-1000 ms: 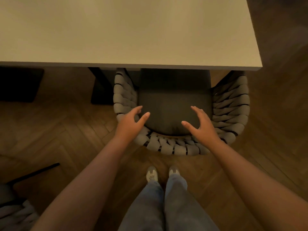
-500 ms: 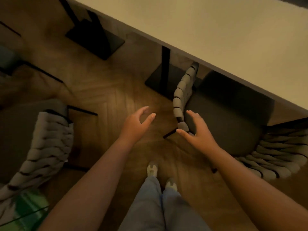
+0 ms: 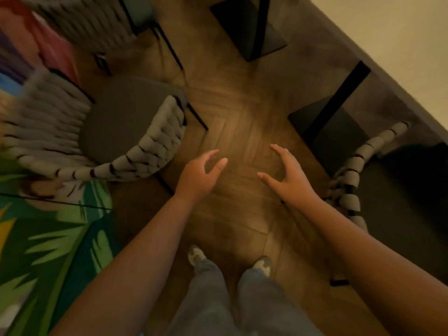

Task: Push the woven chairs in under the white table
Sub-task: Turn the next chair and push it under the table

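The white table [image 3: 400, 30] runs along the upper right corner. One woven chair [image 3: 351, 175], grey cord with a dark seat, sits at the right edge, partly under the table. A second woven chair [image 3: 145, 146] stands out on the floor at the left, away from the table, its seat facing right. A third woven chair [image 3: 92, 27] is blurred at the top left. My left hand [image 3: 201, 173] and my right hand [image 3: 288, 175] hover over bare wooden floor between the two nearer chairs, fingers relaxed, holding nothing and touching neither chair.
Black table legs with flat base plates [image 3: 334, 122] [image 3: 252, 27] stand on the herringbone floor. A colourful leaf-patterned rug [image 3: 48, 238] covers the lower left. My feet [image 3: 196, 255] and jeans are at the bottom centre.
The view has swung left, away from the pushed-in chair. Both hands have left that chair and now hang over the floor, and the chair on the left has come into view.
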{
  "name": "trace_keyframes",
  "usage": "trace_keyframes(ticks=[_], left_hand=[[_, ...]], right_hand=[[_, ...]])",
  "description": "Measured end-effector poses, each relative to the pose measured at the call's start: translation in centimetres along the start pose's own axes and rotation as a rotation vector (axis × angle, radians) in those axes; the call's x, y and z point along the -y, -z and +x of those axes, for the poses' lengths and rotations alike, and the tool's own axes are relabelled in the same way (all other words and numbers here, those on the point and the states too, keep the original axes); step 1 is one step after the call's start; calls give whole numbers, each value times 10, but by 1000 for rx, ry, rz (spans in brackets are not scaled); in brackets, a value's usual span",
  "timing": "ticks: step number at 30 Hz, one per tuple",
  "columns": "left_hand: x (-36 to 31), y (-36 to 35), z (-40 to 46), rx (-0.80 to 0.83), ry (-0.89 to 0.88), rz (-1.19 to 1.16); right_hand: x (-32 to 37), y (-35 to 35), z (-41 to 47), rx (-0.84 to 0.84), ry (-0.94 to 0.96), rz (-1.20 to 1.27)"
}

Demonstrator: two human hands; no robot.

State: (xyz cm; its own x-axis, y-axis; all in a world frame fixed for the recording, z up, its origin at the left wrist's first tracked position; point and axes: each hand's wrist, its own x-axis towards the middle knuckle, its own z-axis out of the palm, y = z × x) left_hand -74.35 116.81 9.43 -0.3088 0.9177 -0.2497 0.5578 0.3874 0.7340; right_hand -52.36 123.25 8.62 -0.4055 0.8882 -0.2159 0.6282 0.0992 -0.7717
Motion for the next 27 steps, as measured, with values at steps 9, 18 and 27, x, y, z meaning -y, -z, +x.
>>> trace_keyframes(ticks=[9, 18, 27], left_hand=[[107, 105, -5, -75, 79, -13], [189, 198, 2, -149, 152, -10], [247, 247, 13, -122, 282, 57]], right_hand=[[98, -116, 50, 145, 171, -64], [173, -225, 97, 255, 323, -166], [224, -301, 148, 401, 403, -230]])
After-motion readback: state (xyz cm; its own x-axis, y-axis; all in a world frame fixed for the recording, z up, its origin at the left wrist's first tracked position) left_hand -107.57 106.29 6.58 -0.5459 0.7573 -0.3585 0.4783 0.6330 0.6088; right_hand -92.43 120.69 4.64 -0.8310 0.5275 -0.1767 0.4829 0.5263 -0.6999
